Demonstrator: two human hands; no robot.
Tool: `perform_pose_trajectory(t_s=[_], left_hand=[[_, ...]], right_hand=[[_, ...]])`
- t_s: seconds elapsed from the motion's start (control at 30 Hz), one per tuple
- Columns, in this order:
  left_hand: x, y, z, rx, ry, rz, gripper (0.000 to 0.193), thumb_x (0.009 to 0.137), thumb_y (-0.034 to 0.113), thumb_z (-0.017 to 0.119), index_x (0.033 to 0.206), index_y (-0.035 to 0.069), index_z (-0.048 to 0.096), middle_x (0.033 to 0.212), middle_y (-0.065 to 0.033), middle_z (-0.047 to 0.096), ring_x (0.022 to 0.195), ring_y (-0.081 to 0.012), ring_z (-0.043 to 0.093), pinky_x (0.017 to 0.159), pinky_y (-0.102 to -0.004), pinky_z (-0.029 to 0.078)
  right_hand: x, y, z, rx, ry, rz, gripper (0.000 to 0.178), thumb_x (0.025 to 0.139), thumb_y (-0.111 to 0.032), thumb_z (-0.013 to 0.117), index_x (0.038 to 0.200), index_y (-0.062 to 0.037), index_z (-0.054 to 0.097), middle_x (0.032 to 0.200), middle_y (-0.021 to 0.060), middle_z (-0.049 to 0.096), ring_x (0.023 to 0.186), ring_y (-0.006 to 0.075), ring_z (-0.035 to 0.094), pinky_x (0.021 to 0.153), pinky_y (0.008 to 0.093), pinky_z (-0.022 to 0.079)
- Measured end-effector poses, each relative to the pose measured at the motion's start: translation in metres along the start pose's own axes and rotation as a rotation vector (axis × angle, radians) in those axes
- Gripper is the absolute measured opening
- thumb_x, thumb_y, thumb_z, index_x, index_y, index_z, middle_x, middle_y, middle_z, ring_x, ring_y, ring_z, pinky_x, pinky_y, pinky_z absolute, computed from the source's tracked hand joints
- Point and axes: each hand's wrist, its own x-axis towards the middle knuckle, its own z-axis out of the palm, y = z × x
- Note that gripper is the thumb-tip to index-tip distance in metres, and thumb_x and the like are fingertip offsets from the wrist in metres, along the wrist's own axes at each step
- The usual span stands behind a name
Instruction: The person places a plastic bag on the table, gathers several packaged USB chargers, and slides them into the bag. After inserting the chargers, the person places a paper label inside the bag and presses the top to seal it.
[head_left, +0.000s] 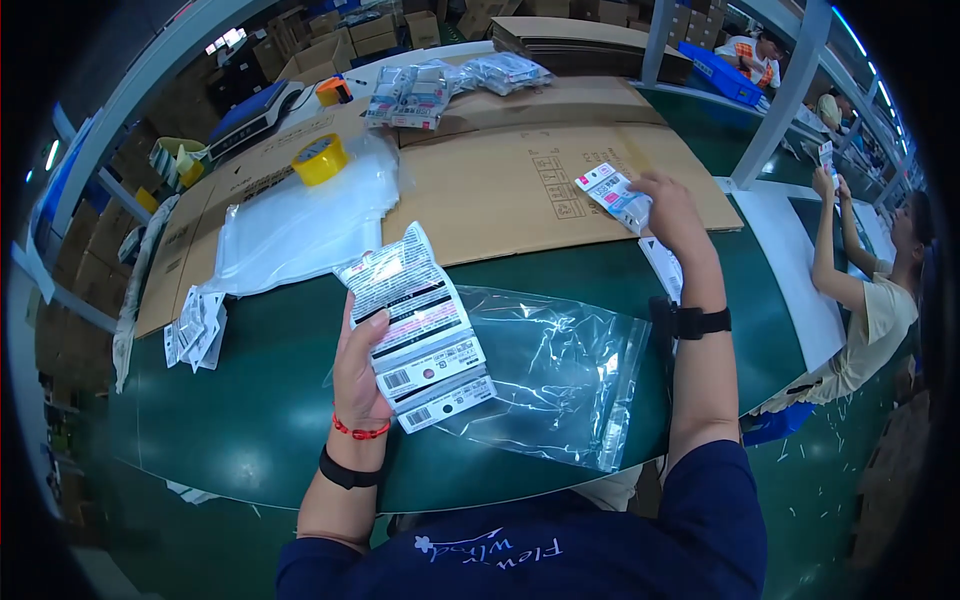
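My left hand (358, 365) is closed around a small stack of flat printed packets (415, 315), fanned out, with barcoded backs facing up and the thumb on top. My right hand (672, 212) reaches over the cardboard's near edge, its fingers closed on the end of a white, pink and blue packet (610, 192). Another white packet (660, 268) lies under that wrist, partly hidden. Between my arms, a clear plastic bag (555, 375) lies flat on the green table (260, 400), its left part beneath the held packets.
Flat cardboard (480, 190) covers the far table, bearing clear bags (300, 235), a yellow tape roll (320, 160) and bagged packets (410, 95). White cards (197, 328) lie at left, near a scale (255, 115). A metal post (790, 100) rises at right; a co-worker (870, 270) sits beyond.
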Motion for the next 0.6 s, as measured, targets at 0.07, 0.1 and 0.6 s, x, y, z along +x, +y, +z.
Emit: perform_pose_trajectory(t_s=[0.07, 0.1, 0.6], left_hand=[[0.000, 0.000, 0.001, 0.008, -0.016, -0.004, 0.060, 0.088, 0.003, 0.048, 0.144, 0.006, 0.027, 0.127, -0.0158, 0.052, 0.114, -0.0276, 0.056, 0.095, -0.0407, 0.048], [0.001, 0.000, 0.001, 0.013, -0.024, -0.005, 0.060, 0.088, 0.004, 0.048, 0.144, 0.006, 0.027, 0.127, -0.0157, 0.052, 0.114, -0.0274, 0.056, 0.095, -0.0404, 0.048], [0.002, -0.005, -0.009, -0.051, -0.015, -0.039, 0.060, 0.088, 0.005, 0.049, 0.144, 0.007, 0.027, 0.128, -0.0153, 0.052, 0.115, -0.0289, 0.055, 0.097, -0.0420, 0.046]], right_hand=[[-0.002, 0.015, -0.004, -0.115, -0.116, 0.122, 0.045, 0.072, 0.002, 0.067, 0.116, -0.0085, 0.063, 0.124, 0.0144, 0.058, 0.112, 0.0325, 0.056, 0.098, 0.0373, 0.044], [-0.001, 0.024, 0.001, -0.063, -0.123, 0.104, 0.047, 0.070, 0.002, 0.068, 0.115, -0.0080, 0.063, 0.124, 0.0147, 0.058, 0.112, 0.0327, 0.056, 0.098, 0.0370, 0.044], [-0.004, 0.029, 0.036, -0.103, 0.061, -0.122, 0.046, 0.065, -0.011, 0.074, 0.110, -0.0039, 0.064, 0.113, 0.0159, 0.061, 0.104, 0.0337, 0.057, 0.093, 0.0392, 0.045]])
